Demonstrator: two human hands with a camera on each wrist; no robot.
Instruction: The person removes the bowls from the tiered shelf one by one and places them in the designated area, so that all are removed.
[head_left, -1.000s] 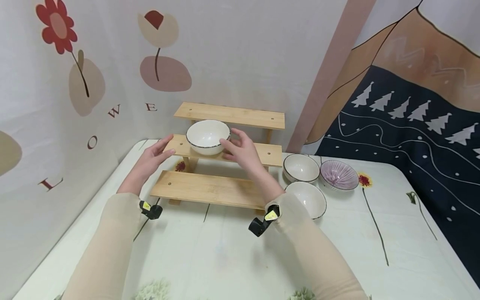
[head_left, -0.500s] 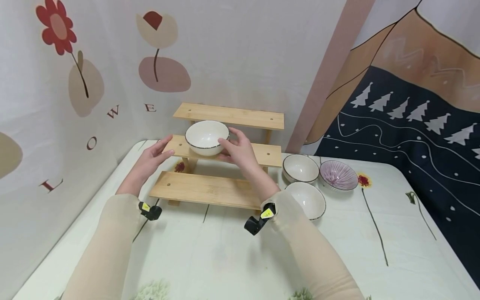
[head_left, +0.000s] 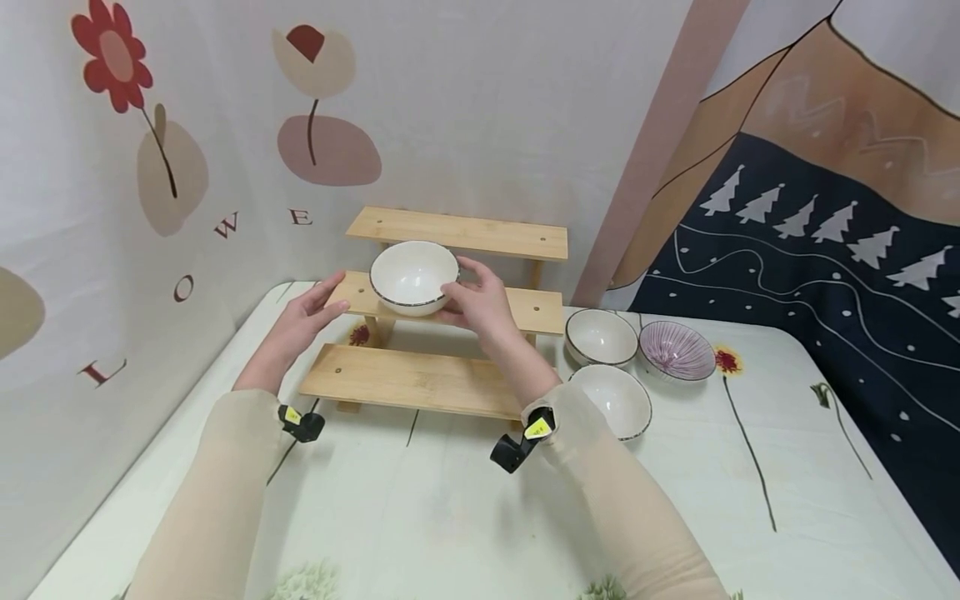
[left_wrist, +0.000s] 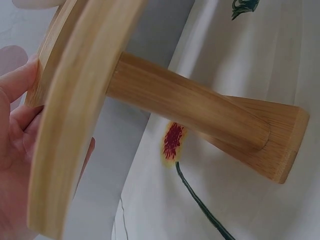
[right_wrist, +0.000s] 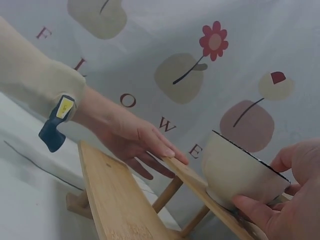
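Note:
A white bowl (head_left: 415, 278) with a dark rim stands over the left part of the middle board (head_left: 536, 310) of a three-step wooden shelf. My right hand (head_left: 483, 302) holds its right side, thumb on the near wall and fingers behind; in the right wrist view the foot of the bowl (right_wrist: 235, 175) is right at the board. My left hand (head_left: 298, 321) touches the left end of that board with fairly straight fingers, nothing pinched. The left wrist view shows this hand (left_wrist: 17, 145) partly hidden behind the wooden shelf side (left_wrist: 75, 110).
Two more white bowls (head_left: 602, 337) and a purple-striped bowl (head_left: 678, 351) stand on the table right of the shelf, one white bowl (head_left: 615, 400) partly behind my right sleeve. The top board (head_left: 459, 231) rises behind, the bottom board (head_left: 412, 382) lies in front. A printed curtain (head_left: 480, 100) hangs close behind.
The bowl has tipped slightly toward me, its near rim now lower. My right hand has shifted a little left and its thumb sits lower on the wall. My left hand stays put.

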